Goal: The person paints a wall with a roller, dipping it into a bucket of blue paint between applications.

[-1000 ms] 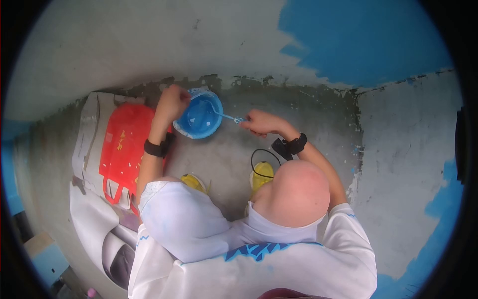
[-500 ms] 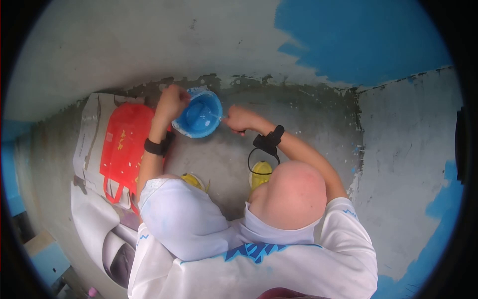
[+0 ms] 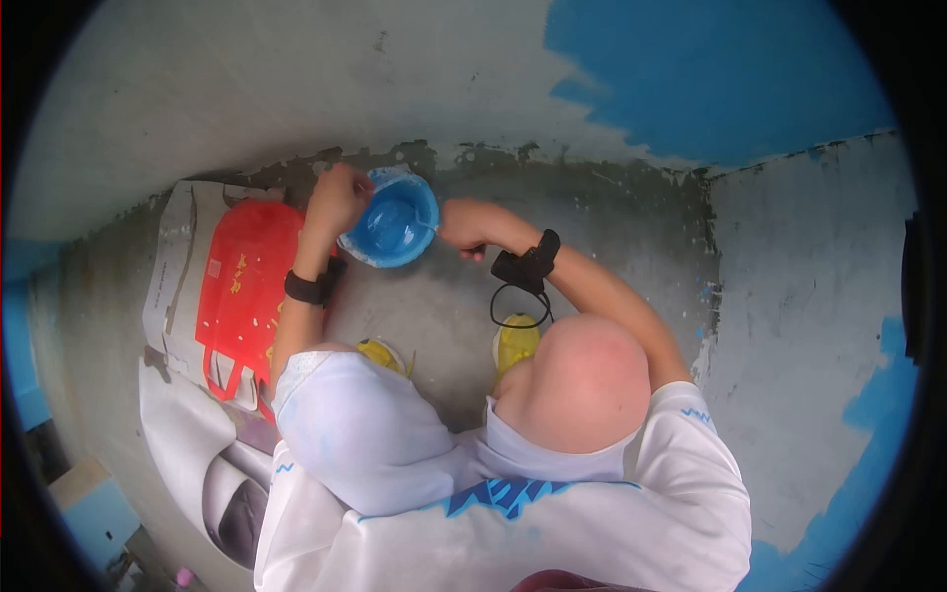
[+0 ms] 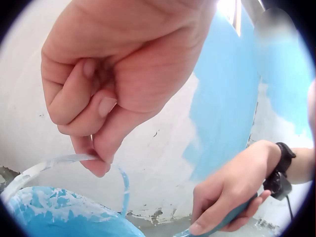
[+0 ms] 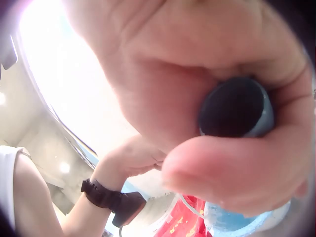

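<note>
Right of the blue bucket (image 3: 375, 247), the right hand (image 3: 469, 223) has moved in, bringing its gripped tool (image 5: 234, 112) closer; left hand (image 3: 337, 199) pinches the bail (image 4: 69, 159).

Around the bucket (image 3: 414, 247), passage is blocked at 12 o'clock by the wall (image 3: 473, 79), at 10 by the left hand (image 3: 340, 195) on the raised handle (image 4: 32, 171), at 3 by the right hand (image 3: 469, 225). Floor (image 3: 449, 296) at 5 is left free, bounded by a shoe (image 3: 516, 340); at 8, floor is covered by a bag (image 3: 247, 266).
</note>
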Demonstrator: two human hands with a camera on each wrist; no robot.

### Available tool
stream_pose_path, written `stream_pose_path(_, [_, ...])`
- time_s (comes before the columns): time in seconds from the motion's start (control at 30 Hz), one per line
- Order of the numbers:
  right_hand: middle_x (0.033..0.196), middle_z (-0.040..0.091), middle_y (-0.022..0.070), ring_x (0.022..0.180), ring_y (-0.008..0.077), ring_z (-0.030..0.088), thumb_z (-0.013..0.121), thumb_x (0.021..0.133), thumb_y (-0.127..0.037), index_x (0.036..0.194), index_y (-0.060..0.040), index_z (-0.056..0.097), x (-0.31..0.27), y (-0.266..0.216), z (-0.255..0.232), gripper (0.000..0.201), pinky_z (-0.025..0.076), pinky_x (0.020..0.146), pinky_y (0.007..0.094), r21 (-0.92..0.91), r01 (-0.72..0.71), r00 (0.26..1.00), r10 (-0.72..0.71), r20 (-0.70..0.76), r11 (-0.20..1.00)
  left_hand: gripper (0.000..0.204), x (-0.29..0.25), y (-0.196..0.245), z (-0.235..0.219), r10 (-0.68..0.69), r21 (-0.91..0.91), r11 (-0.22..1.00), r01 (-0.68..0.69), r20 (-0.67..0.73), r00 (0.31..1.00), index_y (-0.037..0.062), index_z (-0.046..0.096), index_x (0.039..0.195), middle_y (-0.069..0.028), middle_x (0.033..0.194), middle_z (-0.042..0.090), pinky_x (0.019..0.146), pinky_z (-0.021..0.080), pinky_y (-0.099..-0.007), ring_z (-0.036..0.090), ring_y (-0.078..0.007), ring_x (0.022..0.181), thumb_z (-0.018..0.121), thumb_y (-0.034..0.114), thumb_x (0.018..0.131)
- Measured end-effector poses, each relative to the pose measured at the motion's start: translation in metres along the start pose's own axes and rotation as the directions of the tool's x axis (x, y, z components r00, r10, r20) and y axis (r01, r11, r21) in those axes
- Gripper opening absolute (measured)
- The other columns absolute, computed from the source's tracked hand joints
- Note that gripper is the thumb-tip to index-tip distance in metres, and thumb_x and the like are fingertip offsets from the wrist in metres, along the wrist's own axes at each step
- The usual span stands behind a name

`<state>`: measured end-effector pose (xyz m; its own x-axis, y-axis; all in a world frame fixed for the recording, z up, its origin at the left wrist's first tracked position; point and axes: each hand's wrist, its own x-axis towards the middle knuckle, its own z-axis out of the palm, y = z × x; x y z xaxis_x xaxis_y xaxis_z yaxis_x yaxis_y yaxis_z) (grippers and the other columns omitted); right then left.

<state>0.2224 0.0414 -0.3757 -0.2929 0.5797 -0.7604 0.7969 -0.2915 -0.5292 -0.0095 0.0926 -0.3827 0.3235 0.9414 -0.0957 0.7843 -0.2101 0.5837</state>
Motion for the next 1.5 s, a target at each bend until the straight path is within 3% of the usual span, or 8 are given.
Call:
stream_pose_path(0.4, [0.052, 0.060, 0.0108, 0.040, 0.0215, 0.058, 0.053, 0.102, -0.027, 0.059, 0.0044, 0.059, 0.009, 0.033, 0.014, 0.054, 0.050, 0.044, 0.0372, 0.102, 0.201, 0.978, -0.194, -0.076, 0.974, 0.020, 0.002, -0.003, 0.002, -0.055, -0.003, 0.998, 0.055, -0.009, 0.998, -0.0020, 0.077, 0.096, -0.0199, 0.083, 0.073, 0.076, 0.056, -0.0389, 0.074, -0.0315, 0.082, 0.071, 0.000, 0.077])
stream_pose_path(0.63, [0.057, 0.058, 0.0086, 0.041, 0.0186, 0.057, 0.058, 0.103, -0.031, 0.072, 0.0059, 0.061, -0.042, 0.059, 0.012, 0.048, 0.046, 0.041, 0.0350, 0.266, 0.215, 0.976, -0.202, -0.077, 0.940, 0.019, -0.001, -0.008, 0.003, -0.030, 0.021, 0.999, 0.031, -0.060, 0.998, 0.0001, 0.077, 0.097, -0.0235, 0.094, 0.071, 0.080, 0.056, -0.0418, 0.072, -0.0358, 0.090, 0.072, 0.005, 0.079])
stream_pose_path(0.7, [0.059, 0.059, 0.0092, 0.040, 0.0171, 0.056, 0.059, 0.103, -0.033, 0.078, 0.0064, 0.062, -0.053, 0.073, 0.018, 0.047, 0.045, 0.039, 0.0345, 0.152, 0.204, 0.976, -0.189, -0.110, 0.967, 0.019, -0.001, -0.013, 0.004, -0.015, 0.032, 0.999, 0.019, -0.109, 0.994, 0.0003, 0.076, 0.097, -0.0235, 0.093, 0.072, 0.080, 0.056, -0.0424, 0.072, -0.0365, 0.090, 0.071, 0.005, 0.080])
stream_pose_path(0.77, [0.064, 0.063, 0.0155, 0.049, 0.0263, 0.063, 0.057, 0.104, -0.037, 0.088, 0.0080, 0.064, -0.041, 0.101, 0.037, 0.048, 0.050, 0.049, 0.0412, 0.170, 0.162, 0.985, -0.148, -0.090, 0.972, 0.018, -0.003, -0.019, 0.006, 0.000, 0.037, 0.999, 0.006, -0.152, 0.988, 0.0006, 0.076, 0.097, -0.0235, 0.092, 0.072, 0.080, 0.056, -0.0430, 0.072, -0.0371, 0.090, 0.070, 0.005, 0.081])
stream_pose_path(0.87, [0.078, 0.067, 0.0283, 0.078, 0.0482, 0.065, 0.053, 0.104, -0.040, 0.100, 0.0079, 0.066, -0.036, 0.121, 0.061, 0.049, 0.050, 0.076, 0.0526, 0.033, 0.214, 0.929, -0.193, -0.315, 0.976, 0.016, 0.000, -0.024, 0.007, -0.104, 0.039, 0.993, 0.113, -0.173, 0.979, 0.0011, 0.077, 0.095, -0.0232, 0.091, 0.073, 0.081, 0.056, -0.0440, 0.072, -0.0381, 0.089, 0.068, 0.006, 0.083])
stream_pose_path(1.1, [0.081, 0.067, 0.0301, 0.076, 0.0485, 0.064, 0.056, 0.103, -0.037, 0.093, 0.0082, 0.067, -0.052, 0.092, 0.053, 0.047, 0.049, 0.072, 0.0532, 0.064, 0.230, 0.927, -0.198, -0.319, 0.971, 0.016, 0.004, -0.052, 0.011, -0.094, 0.024, 0.995, 0.101, -0.208, 0.974, 0.0009, 0.076, 0.094, -0.0230, 0.091, 0.074, 0.082, 0.057, -0.0446, 0.072, -0.0393, 0.089, 0.066, 0.009, 0.085])
stream_pose_path(1.27, [0.090, 0.069, 0.0316, 0.084, 0.0499, 0.067, 0.056, 0.103, -0.031, 0.094, 0.0088, 0.070, -0.030, 0.069, 0.046, 0.043, 0.053, 0.077, 0.0535, -0.214, 0.174, 0.924, -0.234, -0.302, 0.961, 0.019, 0.004, -0.058, 0.013, -0.101, -0.030, 0.995, 0.097, -0.238, 0.966, -0.0020, 0.076, 0.095, -0.0235, 0.087, 0.074, 0.078, 0.057, -0.0409, 0.075, -0.0363, 0.084, 0.068, 0.011, 0.084])
stream_pose_path(1.5, [0.100, 0.071, 0.0298, 0.092, 0.0481, 0.069, 0.056, 0.102, -0.027, 0.099, 0.0067, 0.072, -0.002, 0.025, 0.020, 0.038, 0.056, 0.080, 0.0530, -0.364, 0.174, 0.956, -0.245, -0.159, 0.915, 0.019, -0.001, -0.045, 0.005, -0.100, -0.030, 0.995, 0.096, -0.195, 0.976, -0.0013, 0.076, 0.098, -0.0243, 0.090, 0.074, 0.080, 0.057, -0.0421, 0.074, -0.0376, 0.087, 0.067, 0.010, 0.086])
